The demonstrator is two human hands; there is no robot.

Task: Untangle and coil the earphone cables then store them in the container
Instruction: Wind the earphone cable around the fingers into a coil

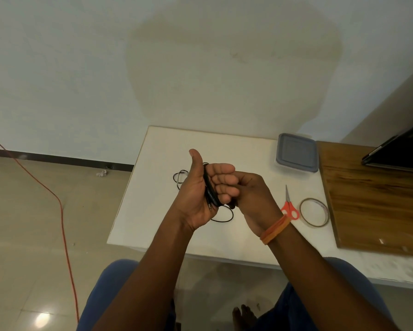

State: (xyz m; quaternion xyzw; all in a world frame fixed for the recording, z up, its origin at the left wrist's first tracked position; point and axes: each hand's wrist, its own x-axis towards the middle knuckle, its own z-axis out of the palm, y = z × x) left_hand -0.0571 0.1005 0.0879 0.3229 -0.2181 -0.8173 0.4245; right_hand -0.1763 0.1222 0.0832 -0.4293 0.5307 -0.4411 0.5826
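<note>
The cable (pixel 210 187) is partly coiled around the left hand (pixel 200 194), its loose end pinched by the right hand (pixel 250 197), while the container (pixel 296 152) is lidded.

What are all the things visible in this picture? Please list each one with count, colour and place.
earphone cable: one, black, wound round left fingers, loops hanging to the table
container: one, grey lid on, table's far right
scissors: one, red handles, right of the hands
tape roll: one, clear brownish, beside scissors
wooden board: one, brown, right
table: one, white
floor cord: one, orange, left
left hand: holds coil
right hand: pinches cable, orange wristband
</note>
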